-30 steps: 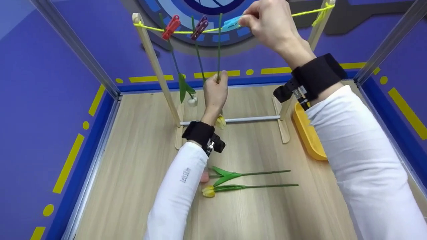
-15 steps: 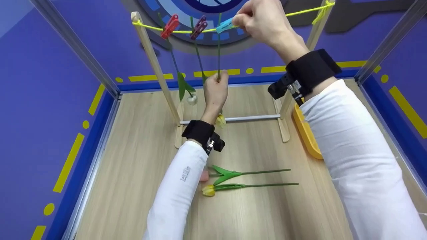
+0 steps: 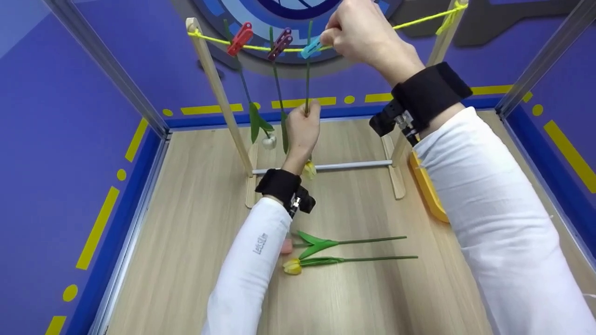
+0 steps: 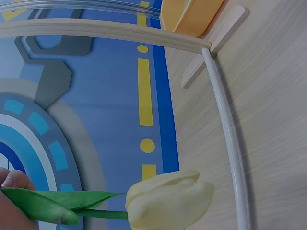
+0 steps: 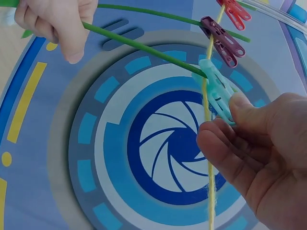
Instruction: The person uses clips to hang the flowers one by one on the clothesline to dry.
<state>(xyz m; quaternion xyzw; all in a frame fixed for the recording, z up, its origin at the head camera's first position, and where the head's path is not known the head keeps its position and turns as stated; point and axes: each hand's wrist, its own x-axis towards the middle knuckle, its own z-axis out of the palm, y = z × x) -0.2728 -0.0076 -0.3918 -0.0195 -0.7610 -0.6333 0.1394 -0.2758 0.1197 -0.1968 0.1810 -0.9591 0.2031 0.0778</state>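
My left hand (image 3: 302,131) grips the green stem of an artificial pale yellow tulip (image 4: 168,201), which hangs head down below the fist. The stem's upper end rises past a yellow cord (image 3: 421,20). At that crossing my right hand (image 3: 362,36) pinches a light blue clothespin (image 5: 217,88) between thumb and fingers. In the right wrist view, the clothespin's nose sits over both stem and cord. To the left, a red clothespin (image 3: 240,39) and a dark purple clothespin (image 3: 280,44) each hold a tulip stem on the cord. A white tulip (image 3: 268,141) hangs from the red one.
Two wooden posts (image 3: 216,88) carry the cord, with a white crossbar (image 3: 354,165) low between them. On the table lie a yellow tulip (image 3: 293,266) and a pink tulip (image 3: 287,246), partly behind my left sleeve. An orange-yellow tray (image 3: 430,190) stands at the right, partly covered by my right arm.
My right hand has moved left along the cord, bringing the light blue clothespin from beside the stem onto it. My left hand stays nearly still, holding the tulip.
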